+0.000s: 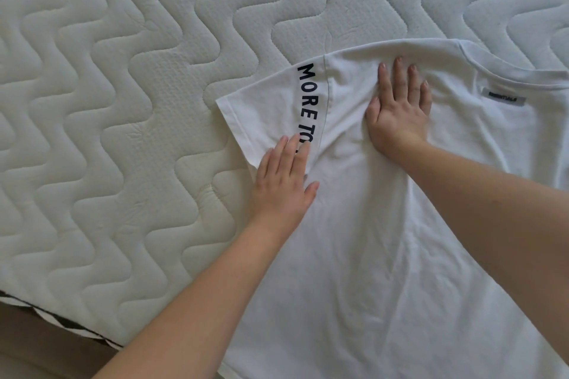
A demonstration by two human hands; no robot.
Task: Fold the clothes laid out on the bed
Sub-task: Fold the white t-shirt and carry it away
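A white T-shirt [385, 240] lies flat on the quilted mattress [123, 86], its collar at the upper right with a dark label [503, 96] below it. Its short sleeve [271, 101] points left and carries black letters "MORE TO" along the shoulder seam. My left hand [283, 181] lies flat on the lower sleeve edge near the armpit, fingers straight, covering the end of the lettering. My right hand [397, 108] presses flat on the shoulder area, fingers spread and straight. Small creases bunch in the fabric around this hand.
The mattress stretches bare to the left and far side. Its near edge [61, 326] runs diagonally at the bottom left, with a dark-patterned trim and brown floor [30, 357] below it. The shirt runs out of view at the right and bottom.
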